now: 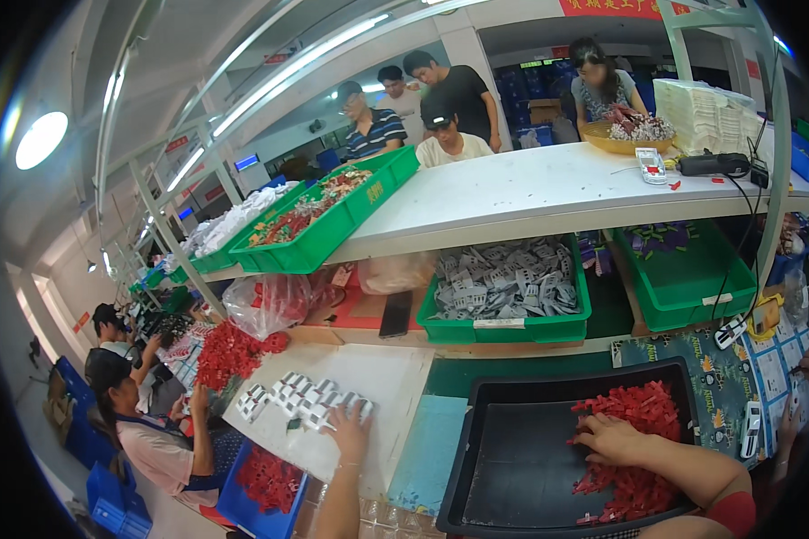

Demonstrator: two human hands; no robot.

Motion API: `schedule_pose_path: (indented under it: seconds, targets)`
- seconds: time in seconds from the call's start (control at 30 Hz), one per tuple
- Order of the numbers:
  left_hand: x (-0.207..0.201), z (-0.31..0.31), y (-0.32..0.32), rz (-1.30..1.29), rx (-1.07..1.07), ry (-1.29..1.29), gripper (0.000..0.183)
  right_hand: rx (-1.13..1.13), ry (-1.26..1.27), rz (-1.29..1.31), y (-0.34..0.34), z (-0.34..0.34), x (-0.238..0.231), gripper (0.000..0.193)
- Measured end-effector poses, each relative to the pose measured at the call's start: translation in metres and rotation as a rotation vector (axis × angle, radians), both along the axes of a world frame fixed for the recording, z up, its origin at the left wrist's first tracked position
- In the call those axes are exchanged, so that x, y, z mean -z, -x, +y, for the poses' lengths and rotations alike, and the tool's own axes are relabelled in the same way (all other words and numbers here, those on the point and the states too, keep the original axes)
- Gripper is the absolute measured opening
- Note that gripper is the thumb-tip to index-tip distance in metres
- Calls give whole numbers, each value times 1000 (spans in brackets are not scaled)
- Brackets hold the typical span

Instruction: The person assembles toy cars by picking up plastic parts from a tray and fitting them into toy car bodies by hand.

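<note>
On the white board (404, 370) at centre left, several white plastic car-shaped parts (307, 397) stand in close rows. My left hand (349, 433) rests at their right end, fingers spread and touching the nearest ones. A small dark green piece (293, 424) lies just left of it. To the right, a black tray (521, 449) holds a heap of small red plastic pieces (643, 409) along its right side. My right hand (613, 442) lies on that heap with its fingers curled round some red pieces; its fingertips are partly hidden.
A blue bin (234, 503) of red pieces stands left of the board. Green crates (503, 332) sit under the white shelf (512, 193). A phone (395, 314) lies behind the board. A co-worker (157, 431) sits at left; other people stand beyond the shelf.
</note>
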State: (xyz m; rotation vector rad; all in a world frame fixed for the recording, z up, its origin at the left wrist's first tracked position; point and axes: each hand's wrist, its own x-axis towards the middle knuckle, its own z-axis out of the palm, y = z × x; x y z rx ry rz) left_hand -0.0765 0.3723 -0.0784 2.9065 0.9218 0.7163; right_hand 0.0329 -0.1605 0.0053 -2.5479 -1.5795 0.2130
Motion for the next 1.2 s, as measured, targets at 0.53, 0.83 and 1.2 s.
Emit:
schedule_pose_path:
  seconds: [0.53, 0.83, 1.2]
  targets:
    - [-121, -163, -77, -331, 855, 64, 43, -68, 16, -35, 9, 5, 35, 23]
    - [-166, -470, -122, 20, 1753, 157, 47, -63, -814, -327, -15, 44, 110, 23]
    - [-51, -745, -128, 242, 2393, -155, 81, -178, -358, 17, 17, -6, 54, 33]
